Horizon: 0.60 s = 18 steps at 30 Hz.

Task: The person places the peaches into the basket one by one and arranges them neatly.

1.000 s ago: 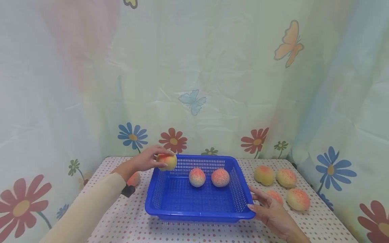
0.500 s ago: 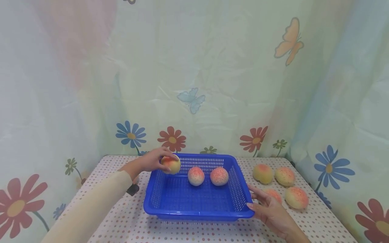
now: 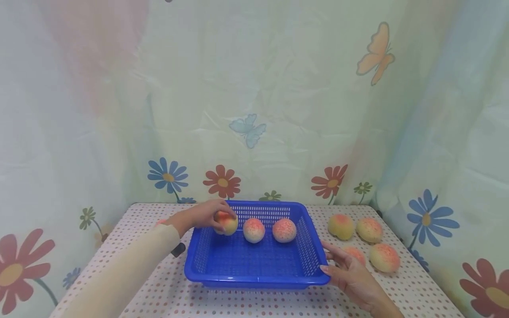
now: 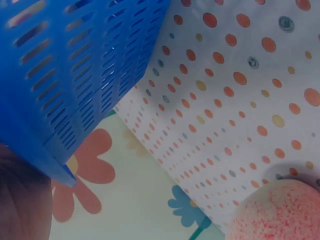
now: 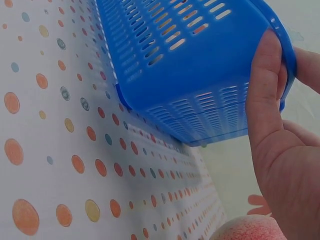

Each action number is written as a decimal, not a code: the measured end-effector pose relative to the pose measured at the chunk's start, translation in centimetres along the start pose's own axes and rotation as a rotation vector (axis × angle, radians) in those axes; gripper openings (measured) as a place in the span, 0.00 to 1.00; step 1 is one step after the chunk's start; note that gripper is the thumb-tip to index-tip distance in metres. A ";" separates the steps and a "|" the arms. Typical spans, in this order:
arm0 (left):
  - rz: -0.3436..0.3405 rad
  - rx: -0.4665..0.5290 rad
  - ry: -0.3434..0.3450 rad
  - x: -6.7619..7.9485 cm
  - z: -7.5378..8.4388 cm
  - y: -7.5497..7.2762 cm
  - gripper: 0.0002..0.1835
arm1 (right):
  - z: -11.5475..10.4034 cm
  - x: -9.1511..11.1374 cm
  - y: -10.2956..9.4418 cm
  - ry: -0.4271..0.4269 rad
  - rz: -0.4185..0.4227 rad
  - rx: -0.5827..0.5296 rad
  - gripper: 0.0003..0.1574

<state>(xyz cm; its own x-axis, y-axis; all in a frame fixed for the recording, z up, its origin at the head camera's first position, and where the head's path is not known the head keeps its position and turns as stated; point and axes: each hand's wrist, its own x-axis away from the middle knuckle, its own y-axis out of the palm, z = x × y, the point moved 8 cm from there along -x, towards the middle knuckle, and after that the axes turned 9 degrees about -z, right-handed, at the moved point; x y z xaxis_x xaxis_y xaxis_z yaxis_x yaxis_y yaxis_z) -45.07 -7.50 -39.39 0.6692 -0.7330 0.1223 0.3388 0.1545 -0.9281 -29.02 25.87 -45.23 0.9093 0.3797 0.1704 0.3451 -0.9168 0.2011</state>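
My left hand (image 3: 210, 215) holds a yellow and red peach (image 3: 228, 224) inside the back left corner of a blue slotted plastic basket (image 3: 258, 279). A pale peach with red speckles (image 3: 253, 230) lies in the basket close to it, and another speckled peach (image 3: 284, 230) lies to the right. My right hand (image 3: 351, 276) grips the basket's right rim; in the right wrist view the thumb and fingers (image 5: 266, 75) pinch that rim. The left wrist view shows only the basket's outer side (image 4: 75, 75) and the edge of a hand, not the held peach.
Right of the basket, several peaches (image 3: 370, 229) sit on the dotted tablecloth (image 3: 159, 300). One more peach (image 4: 282, 212) lies on the left, mostly behind the left forearm in the head view. A flowered curtain (image 3: 254, 88) hangs behind and at both sides.
My left hand has moved right and down with its peach, from above the basket's back left rim to inside the basket. The right hand has kept its grip on the rim.
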 end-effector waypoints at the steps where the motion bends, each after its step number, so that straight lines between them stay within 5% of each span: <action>1: -0.005 -0.010 0.001 -0.1 0.0 0.1 0.22 | 0.0 0.0 0.0 0.000 -0.001 -0.002 0.47; 18: -0.098 -0.123 -0.039 -0.8 0.4 1.7 0.23 | 0.0 -0.2 -0.2 -0.007 -0.034 0.006 0.46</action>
<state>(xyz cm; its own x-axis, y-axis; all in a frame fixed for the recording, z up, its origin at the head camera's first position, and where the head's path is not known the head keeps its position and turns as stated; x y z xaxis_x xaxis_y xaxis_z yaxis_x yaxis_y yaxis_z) -44.80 -6.42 -40.93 0.6627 -0.7142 0.2253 0.3215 -0.0004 -0.9469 -29.28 25.95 -45.29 0.8986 0.4097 0.1571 0.3772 -0.9041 0.2006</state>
